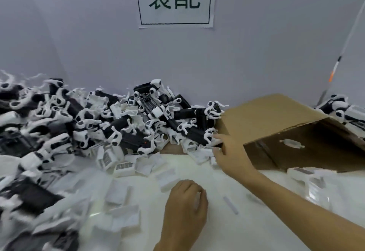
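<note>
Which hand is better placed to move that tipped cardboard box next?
Right. The right hand grips the cardboard box at its near edge; the left hand is curled over the table, apart from the box.

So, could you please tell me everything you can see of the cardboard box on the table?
The cardboard box is plain brown board, tipped on its side with its open mouth towards the person. It lies at the right of the white table, against the pile of black-and-white parts. One white part shows inside. The right hand holds its left edge.
</note>
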Demonstrator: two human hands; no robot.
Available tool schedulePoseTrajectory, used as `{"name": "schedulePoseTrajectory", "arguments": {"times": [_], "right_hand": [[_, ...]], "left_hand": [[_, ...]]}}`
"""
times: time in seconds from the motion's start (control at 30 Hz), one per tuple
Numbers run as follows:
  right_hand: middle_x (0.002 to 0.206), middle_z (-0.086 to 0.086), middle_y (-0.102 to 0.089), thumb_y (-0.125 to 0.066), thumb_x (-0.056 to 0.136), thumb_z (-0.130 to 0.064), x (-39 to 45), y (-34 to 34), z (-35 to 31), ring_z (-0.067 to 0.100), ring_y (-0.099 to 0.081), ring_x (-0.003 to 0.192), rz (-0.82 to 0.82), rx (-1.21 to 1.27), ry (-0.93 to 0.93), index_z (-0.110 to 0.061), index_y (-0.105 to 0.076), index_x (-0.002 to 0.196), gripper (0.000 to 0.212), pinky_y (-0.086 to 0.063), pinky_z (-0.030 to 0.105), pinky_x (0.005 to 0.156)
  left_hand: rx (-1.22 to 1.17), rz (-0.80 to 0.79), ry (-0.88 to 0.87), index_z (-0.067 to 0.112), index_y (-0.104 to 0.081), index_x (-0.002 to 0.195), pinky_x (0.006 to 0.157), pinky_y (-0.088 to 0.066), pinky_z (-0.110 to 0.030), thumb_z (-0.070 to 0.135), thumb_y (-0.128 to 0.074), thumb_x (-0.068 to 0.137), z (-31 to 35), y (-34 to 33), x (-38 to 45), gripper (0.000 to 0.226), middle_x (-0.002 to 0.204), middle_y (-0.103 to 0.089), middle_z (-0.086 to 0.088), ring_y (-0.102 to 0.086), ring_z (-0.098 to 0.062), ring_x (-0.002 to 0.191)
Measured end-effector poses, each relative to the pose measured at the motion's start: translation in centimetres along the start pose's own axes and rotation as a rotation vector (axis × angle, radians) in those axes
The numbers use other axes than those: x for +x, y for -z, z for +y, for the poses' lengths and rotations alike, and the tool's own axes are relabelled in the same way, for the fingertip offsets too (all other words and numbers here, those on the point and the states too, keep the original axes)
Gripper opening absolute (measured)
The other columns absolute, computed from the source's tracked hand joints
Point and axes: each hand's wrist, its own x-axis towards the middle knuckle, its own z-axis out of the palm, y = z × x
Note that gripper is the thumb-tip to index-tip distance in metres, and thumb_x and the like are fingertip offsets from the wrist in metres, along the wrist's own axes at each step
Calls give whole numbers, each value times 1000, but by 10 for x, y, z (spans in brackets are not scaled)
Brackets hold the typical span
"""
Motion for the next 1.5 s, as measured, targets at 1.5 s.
{"name": "schedulePoseTrajectory", "arguments": {"times": [1.5], "right_hand": [[113, -40, -62, -80, 57, -60, -163, 7, -22, -9, -61, 108, 43, 504, -102, -63, -51, 119, 69, -54, 14, 85]], "left_hand": [[-1309, 237, 804, 43, -41, 104, 71, -62, -33, -1, -87, 57, 59, 16, 7, 79, 131, -48, -7, -66, -30, 118]]}}
